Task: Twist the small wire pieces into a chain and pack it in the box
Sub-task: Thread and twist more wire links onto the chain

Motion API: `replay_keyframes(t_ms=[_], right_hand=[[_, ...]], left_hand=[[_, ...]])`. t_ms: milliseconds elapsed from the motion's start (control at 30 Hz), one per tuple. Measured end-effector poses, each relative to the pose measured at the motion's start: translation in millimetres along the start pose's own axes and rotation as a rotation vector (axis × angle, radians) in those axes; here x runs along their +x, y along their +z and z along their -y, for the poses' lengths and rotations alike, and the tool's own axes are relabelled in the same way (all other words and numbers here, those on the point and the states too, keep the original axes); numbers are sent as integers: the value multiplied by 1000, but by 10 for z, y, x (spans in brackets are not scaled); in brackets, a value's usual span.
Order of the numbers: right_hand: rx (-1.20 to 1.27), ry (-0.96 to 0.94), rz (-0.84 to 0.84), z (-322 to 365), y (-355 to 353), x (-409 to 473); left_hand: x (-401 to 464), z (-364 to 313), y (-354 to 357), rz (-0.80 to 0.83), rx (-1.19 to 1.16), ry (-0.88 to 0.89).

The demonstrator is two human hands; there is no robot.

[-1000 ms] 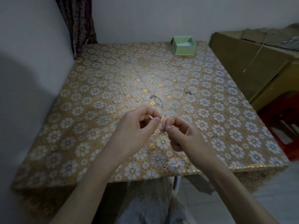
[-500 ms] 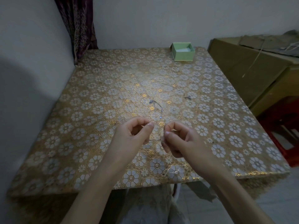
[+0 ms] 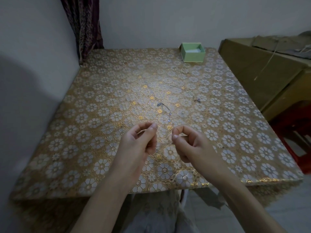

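Wire chain (image 3: 165,109), thin and silvery with tiny beads, lies on the gold floral counter (image 3: 101,105) near its middle, trailing toward the near edge where both hands hover. Whether its near end reaches the fingers is too fine to tell. A second strand of wire (image 3: 191,95) lies just beyond it, toward the right edge. The left hand (image 3: 139,143) has thumb and forefinger curled together in a pinch; the right hand (image 3: 188,143) mirrors it, fingertips closed, a small gap between the two hands. What each pinch grasps cannot be made out. The green box (image 3: 192,52) sits open at the far right corner, well apart from the hands.
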State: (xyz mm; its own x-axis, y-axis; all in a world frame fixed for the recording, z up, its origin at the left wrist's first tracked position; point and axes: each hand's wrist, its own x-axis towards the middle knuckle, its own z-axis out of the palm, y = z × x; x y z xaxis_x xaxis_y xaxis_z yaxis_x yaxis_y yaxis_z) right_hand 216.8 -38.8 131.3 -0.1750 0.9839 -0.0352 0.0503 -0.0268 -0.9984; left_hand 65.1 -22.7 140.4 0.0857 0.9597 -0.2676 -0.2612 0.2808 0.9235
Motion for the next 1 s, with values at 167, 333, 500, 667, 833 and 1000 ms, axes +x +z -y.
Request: replay_keyframes(t_ms=[167, 333, 500, 667, 833, 1000], right_hand=[[3, 23, -11, 9, -51, -1], [-46, 33, 75, -38, -12, 3], [-54, 18, 72, -49, 1, 6], [-82, -24, 93, -102, 24, 17], [-27, -15, 101, -118, -30, 10], [-50, -7, 120, -51, -38, -2]], left_hand=[[32, 1, -102, 33, 335, 78], [33, -21, -97, 2, 216, 38], [4, -39, -105, 62, -201, -156], [-15, 2, -49, 119, 131, -76], [-30, -43, -37, 173, 392, -74], [-46, -85, -57, 212, 519, -90]])
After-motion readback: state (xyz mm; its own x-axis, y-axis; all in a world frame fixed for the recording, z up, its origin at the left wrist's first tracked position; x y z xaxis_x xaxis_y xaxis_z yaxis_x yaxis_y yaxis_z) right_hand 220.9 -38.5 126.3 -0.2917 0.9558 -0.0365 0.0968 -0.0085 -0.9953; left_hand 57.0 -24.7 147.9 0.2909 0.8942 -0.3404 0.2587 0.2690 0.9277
